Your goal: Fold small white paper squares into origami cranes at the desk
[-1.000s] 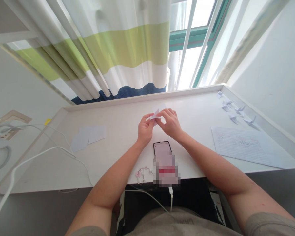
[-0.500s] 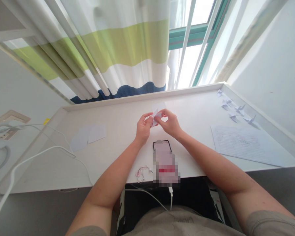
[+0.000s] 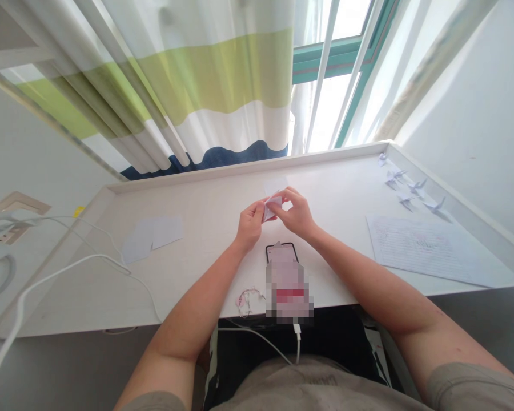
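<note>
Folded white paper [image 3: 273, 208] is held in both hands, just beyond the far end of the phone [image 3: 284, 254], above the white desk [image 3: 205, 274]; whether the desk is touched by hands or paper can't be told. Left hand [image 3: 251, 221]: clamped on the paper's left side, thumb on top, positioned beyond the phone and slightly left of it. Right hand [image 3: 298, 213]: paper's right side is pinched between thumb and fingers, beyond the phone and slightly right. Hands are close together, paper between them; exact fold is too small to be read. Flat white sheet [image 3: 275, 184] is seen farther beyond the phone, partly covered by the right hand. Loose white sheets [image 3: 167, 231] are laid well left of the phone, overlapped. Folded paper figures [image 3: 434, 206], with pointed tips, are grouped well right of the phone and beyond it. Lined sheet with writing [image 3: 415, 248] is placed right of the phone, nearer than the figures; text can't be read. Beaded strap [image 3: 244, 301] is laid just left of the phone. Phone's lower part is masked by pixelation; white cable plug [image 3: 297, 329] is seen at its near end.
</note>
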A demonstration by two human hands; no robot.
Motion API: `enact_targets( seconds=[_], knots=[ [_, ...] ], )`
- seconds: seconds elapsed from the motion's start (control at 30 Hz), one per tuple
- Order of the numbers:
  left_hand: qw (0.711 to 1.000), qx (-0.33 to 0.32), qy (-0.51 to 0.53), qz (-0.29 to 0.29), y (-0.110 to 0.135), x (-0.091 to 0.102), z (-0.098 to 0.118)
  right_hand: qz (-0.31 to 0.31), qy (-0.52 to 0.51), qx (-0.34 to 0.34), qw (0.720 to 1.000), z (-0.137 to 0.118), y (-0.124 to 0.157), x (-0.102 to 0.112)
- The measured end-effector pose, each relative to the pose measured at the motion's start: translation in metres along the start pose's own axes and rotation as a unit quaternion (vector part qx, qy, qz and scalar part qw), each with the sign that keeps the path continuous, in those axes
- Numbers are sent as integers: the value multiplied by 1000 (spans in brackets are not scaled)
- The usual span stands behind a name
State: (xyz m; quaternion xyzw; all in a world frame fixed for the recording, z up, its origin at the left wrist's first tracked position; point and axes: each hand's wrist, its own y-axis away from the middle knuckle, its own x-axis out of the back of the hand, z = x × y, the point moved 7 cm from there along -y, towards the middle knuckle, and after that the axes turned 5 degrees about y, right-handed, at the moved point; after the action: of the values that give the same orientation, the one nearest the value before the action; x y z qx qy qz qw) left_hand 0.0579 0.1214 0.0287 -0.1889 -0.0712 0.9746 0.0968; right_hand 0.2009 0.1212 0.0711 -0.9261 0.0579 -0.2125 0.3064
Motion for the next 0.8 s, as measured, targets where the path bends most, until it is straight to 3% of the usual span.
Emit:
enact_targets(
  seconds=[0.43,0.6,0.8],
  knots=[
    [1000,-15,-12,0,0,0,4,1,7,65,998,-11,2,1],
    [1000,-18,-11,-1,0,0,5,48,-1,25,999,-7,2,5],
    [1000,-7,-21,-7,-1,-1,4,38,-28,-29,998,2,1,4]
  ],
)
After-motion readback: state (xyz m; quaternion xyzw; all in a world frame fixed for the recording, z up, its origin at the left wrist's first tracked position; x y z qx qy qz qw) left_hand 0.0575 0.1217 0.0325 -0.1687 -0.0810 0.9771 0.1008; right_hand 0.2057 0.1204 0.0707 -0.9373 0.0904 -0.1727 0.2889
